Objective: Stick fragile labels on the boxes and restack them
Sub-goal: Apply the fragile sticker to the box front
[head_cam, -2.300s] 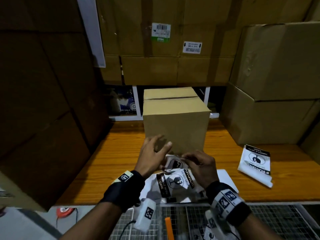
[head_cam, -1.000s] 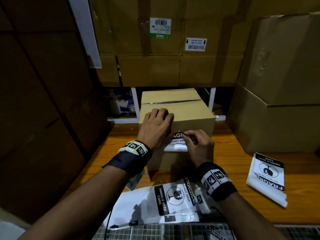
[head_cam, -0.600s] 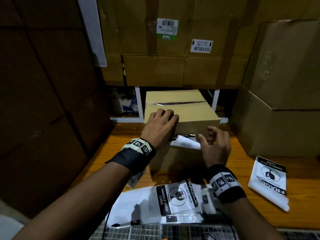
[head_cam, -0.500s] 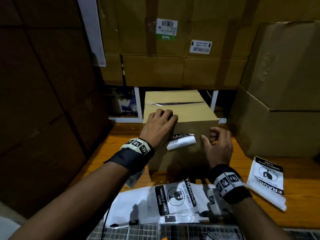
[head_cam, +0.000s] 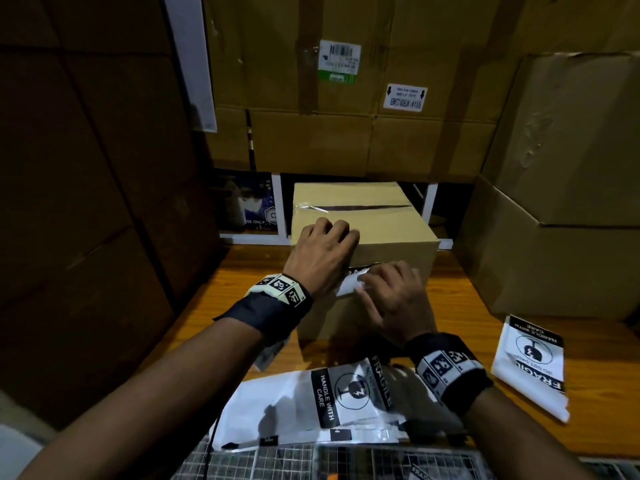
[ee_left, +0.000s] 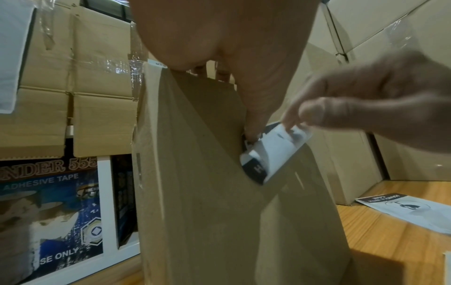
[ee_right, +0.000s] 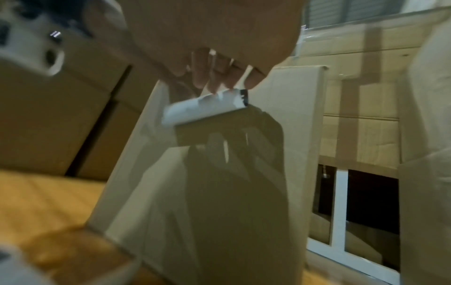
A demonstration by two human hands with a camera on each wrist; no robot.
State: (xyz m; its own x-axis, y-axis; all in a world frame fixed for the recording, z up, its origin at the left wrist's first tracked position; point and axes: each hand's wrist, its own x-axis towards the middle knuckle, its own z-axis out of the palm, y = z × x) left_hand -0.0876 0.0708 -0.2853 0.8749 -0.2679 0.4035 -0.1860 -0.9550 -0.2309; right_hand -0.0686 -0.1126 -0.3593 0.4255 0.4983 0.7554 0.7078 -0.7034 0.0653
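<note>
A small cardboard box (head_cam: 388, 216) stands on the wooden table (head_cam: 450, 306). My left hand (head_cam: 329, 247) grips its top front edge, fingers on the lid. In the left wrist view its thumb (ee_left: 253, 123) pins the top of a black-and-white fragile label (ee_left: 270, 152) to the front face. The label's (head_cam: 348, 284) lower part curls away from the cardboard. My right hand (head_cam: 369, 284) pinches that loose curled end (ee_right: 207, 108) with its fingertips (ee_right: 214, 81). The box's front face (ee_right: 219, 183) below the label is bare.
A sheet of fragile labels (head_cam: 346, 393) lies at the table's near edge; a second pile (head_cam: 530, 365) lies to the right. Large cartons stand on the right (head_cam: 561, 220), behind (head_cam: 346, 116) and on the left (head_cam: 86, 202). A wire mesh (head_cam: 311, 462) runs below the table edge.
Half a second ago my right hand was off the label with spread fingers; it has come back left and taken the curled end. My left hand has stayed on the box.
</note>
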